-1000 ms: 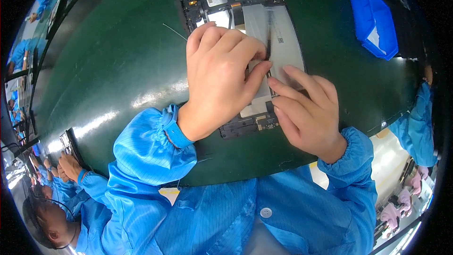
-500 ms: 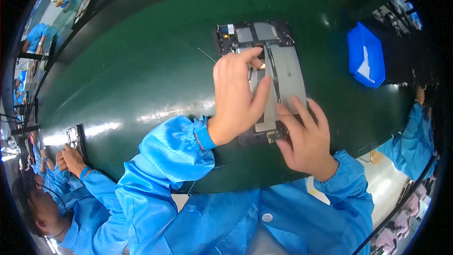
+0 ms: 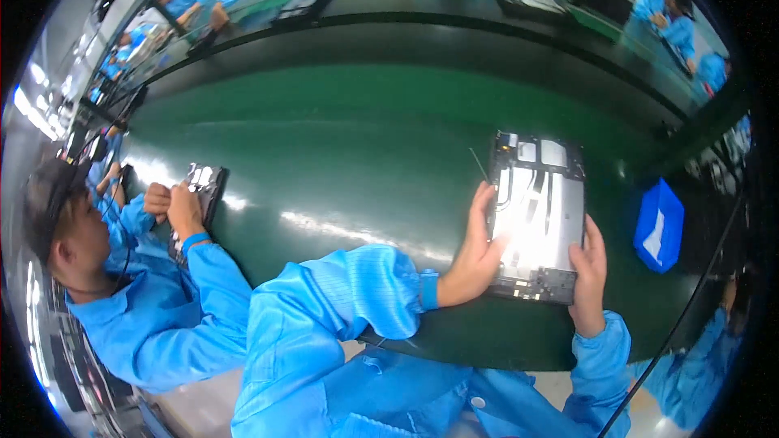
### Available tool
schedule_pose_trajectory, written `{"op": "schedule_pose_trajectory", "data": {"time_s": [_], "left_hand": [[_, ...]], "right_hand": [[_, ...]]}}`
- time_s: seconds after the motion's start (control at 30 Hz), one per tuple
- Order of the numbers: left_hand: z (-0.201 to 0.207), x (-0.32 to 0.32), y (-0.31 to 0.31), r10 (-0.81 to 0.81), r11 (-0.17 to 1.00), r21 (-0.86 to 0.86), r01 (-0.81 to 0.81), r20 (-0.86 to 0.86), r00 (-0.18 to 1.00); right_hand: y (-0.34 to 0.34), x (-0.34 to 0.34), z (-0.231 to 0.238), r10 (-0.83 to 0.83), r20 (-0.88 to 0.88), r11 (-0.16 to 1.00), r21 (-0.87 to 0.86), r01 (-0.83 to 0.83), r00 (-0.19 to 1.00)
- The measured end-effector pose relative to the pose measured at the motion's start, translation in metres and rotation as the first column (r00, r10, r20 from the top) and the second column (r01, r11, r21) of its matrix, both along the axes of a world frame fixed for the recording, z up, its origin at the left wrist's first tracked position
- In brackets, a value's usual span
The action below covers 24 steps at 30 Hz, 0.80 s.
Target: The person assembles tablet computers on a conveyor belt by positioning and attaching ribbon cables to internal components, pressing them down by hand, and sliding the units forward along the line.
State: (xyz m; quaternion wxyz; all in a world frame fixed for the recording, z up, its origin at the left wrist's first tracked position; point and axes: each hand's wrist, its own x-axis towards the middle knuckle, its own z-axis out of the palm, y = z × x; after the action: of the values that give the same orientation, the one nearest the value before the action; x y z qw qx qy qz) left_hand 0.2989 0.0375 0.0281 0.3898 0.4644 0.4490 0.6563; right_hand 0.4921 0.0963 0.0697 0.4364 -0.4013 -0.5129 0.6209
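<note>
An opened tablet (image 3: 542, 209) faces up in front of me, its silver-grey battery cells and dark circuit boards exposed, with bright glare across the middle. My left hand (image 3: 475, 258) grips its left edge, thumb lying over the face. On the right edge, my right hand (image 3: 591, 272) has its thumb on top and fingers along the side. Whether the tablet is lifted or rests on the green table (image 3: 365, 170) I cannot tell. A thin wire (image 3: 479, 164) sticks out beyond its upper left side.
To the right stands a blue bin (image 3: 659, 231) with a white sheet inside. A co-worker's hands (image 3: 182, 209) work on another device (image 3: 208, 185) at the left. Along the far side runs a shelf carrying more devices (image 3: 531, 2). A black cable (image 3: 690, 308) crosses the lower right.
My left hand has left the middle of the tablet, where its fingers were bent over the cells, for the left edge. My right hand has moved to the right edge. The view has shifted.
</note>
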Motion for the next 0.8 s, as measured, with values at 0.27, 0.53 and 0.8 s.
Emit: {"op": "schedule_pose_trajectory", "data": {"time_s": [0.27,0.53,0.8], "left_hand": [[0.018,-0.012,0.012,0.171,0.969,0.223,-0.103,-0.315,0.933],[0.008,-0.012,0.023,0.15,0.984,0.14,-0.107,-0.346,0.926],[0.006,-0.005,0.027,-0.165,0.985,-0.069,0.161,-0.062,0.984]], "right_hand": [[0.164,-0.082,0.011,-0.043,0.099,0.999,-0.013,0.045,0.994],[0.232,-0.106,-0.025,-0.063,0.208,0.876,0.48,-0.046,0.976],[0.062,-0.04,-0.033,0.292,0.228,0.905,0.248,-0.346,0.929]]}}
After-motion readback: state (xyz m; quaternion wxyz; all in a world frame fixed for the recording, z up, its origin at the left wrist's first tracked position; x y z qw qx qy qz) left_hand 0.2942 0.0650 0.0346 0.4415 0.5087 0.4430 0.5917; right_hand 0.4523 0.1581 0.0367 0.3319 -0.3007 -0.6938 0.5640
